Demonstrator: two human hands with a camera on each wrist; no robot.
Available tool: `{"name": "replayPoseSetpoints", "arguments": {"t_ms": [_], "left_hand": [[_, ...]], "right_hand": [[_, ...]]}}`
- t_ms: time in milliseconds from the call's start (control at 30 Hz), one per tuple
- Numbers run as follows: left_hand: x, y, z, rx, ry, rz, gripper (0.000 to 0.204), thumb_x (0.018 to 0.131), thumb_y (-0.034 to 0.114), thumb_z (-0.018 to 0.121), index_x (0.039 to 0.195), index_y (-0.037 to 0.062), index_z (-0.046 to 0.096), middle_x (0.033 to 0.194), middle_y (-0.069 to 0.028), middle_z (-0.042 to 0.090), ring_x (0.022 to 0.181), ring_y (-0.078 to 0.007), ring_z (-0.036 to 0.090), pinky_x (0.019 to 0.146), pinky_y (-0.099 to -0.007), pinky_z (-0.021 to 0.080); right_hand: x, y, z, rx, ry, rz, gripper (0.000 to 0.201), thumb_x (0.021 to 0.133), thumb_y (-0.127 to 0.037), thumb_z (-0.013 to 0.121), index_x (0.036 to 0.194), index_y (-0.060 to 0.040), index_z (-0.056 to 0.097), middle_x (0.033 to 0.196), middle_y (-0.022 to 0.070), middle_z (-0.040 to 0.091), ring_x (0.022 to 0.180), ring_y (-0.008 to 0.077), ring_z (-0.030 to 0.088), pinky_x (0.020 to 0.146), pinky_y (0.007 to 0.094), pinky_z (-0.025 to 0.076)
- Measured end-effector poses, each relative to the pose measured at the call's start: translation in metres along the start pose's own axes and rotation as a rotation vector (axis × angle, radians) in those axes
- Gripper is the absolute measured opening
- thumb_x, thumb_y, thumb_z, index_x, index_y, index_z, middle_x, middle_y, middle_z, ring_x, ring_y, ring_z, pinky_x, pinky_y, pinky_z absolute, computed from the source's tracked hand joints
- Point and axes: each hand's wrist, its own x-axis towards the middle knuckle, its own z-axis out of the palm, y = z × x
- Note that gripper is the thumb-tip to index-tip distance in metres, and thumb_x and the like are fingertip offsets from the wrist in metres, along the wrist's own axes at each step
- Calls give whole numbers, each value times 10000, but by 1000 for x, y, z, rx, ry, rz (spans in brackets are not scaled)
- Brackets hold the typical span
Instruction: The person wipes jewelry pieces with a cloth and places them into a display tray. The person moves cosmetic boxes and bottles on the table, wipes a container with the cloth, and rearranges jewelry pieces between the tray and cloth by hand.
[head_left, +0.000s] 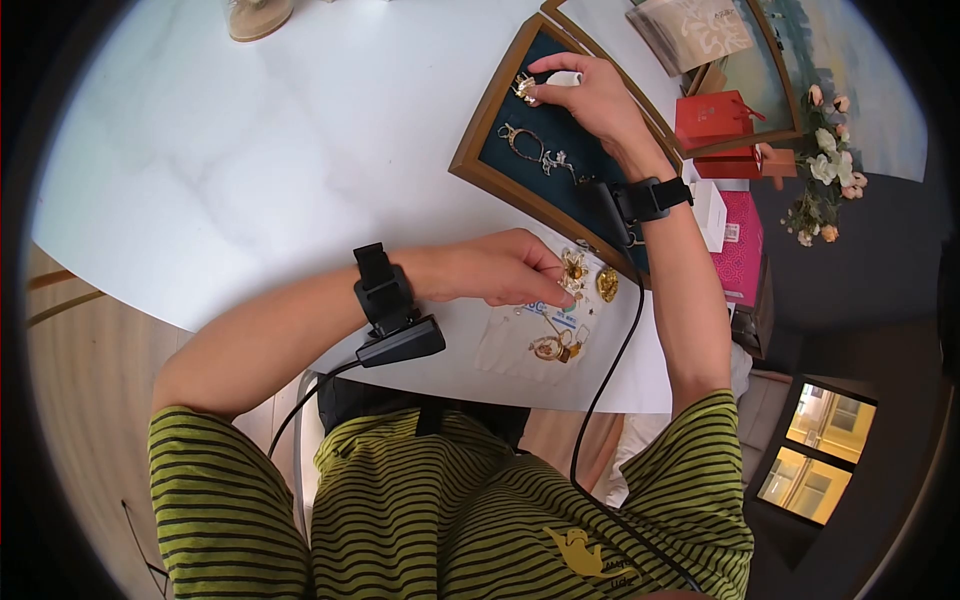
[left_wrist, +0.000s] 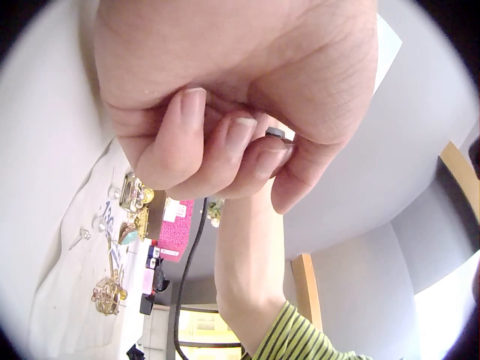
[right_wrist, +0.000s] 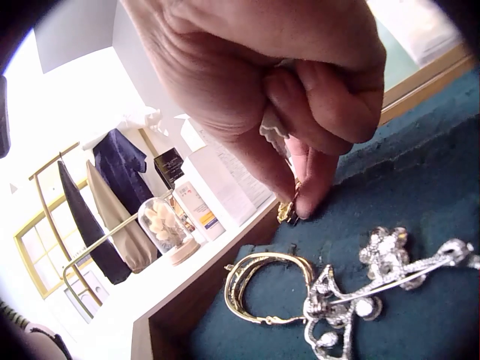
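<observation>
My right hand [head_left: 590,100] reaches into a wooden jewellery box [head_left: 478,172] lined with dark teal velvet. Thumb and finger pinch a small gold jewellery piece [right_wrist: 286,212] at the velvet, and a white wavy-edged piece [right_wrist: 273,129] shows within the hand. Near it lie an oval gold bangle [right_wrist: 234,289] and a silver flower brooch [right_wrist: 390,259]. My left hand [head_left: 500,268] has its fingers curled in, with nothing visible in them. Beside its thumb are a gold flower brooch [head_left: 573,268], a yellow-gold brooch [head_left: 607,284] and a plastic sheet [head_left: 505,350] bearing another gold brooch [head_left: 556,347].
The box's glazed lid [head_left: 795,85] stands open on the right. Past it are a red paper bag [head_left: 708,118], a pink box [head_left: 740,245] and flowers [head_left: 825,165]. A black cable [head_left: 612,370] hangs from the right wrist. A glass dome [right_wrist: 163,229] stands on the white table.
</observation>
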Motion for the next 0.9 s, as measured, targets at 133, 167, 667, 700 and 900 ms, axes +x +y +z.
{"name": "replayPoseSetpoints", "arguments": {"t_ms": [133,167,667,700,900], "left_hand": [[0,1,1,11,3,4,377,937,264,627,626,138,454,561,94,308,512,-27,244,476,-240,169],[0,1,1,10,7,3,378,937,263,626,625,139,453,560,94,306,511,-27,243,475,-240,168],[-1,2,1,14,4,4,395,935,274,627,613,147,437,562,97,304,519,-24,245,479,-238,168],[-1,2,1,14,4,4,395,935,274,627,613,147,437,562,97,304,519,-24,245,479,-238,168],[-1,1,-1,11,-8,7,398,938,273,623,615,146,429,563,96,308,520,-25,248,482,-235,176]], "right_hand": [[2,4,1,-107,25,19,238,760,-100,731,984,-20,711,794,75,714,723,115,666,718,239,506],[1,4,2,-114,41,0,224,755,-104,730,967,-32,720,786,69,712,718,111,658,721,239,504],[-2,5,7,-48,52,-175,160,767,-113,729,913,-54,756,786,72,715,697,129,647,722,266,514],[0,8,6,-105,53,-242,167,773,-141,742,917,-59,757,782,75,714,686,141,646,713,274,514],[9,13,-3,-187,67,-251,193,799,-228,733,892,-60,755,749,106,701,661,180,644,682,299,510]]}}
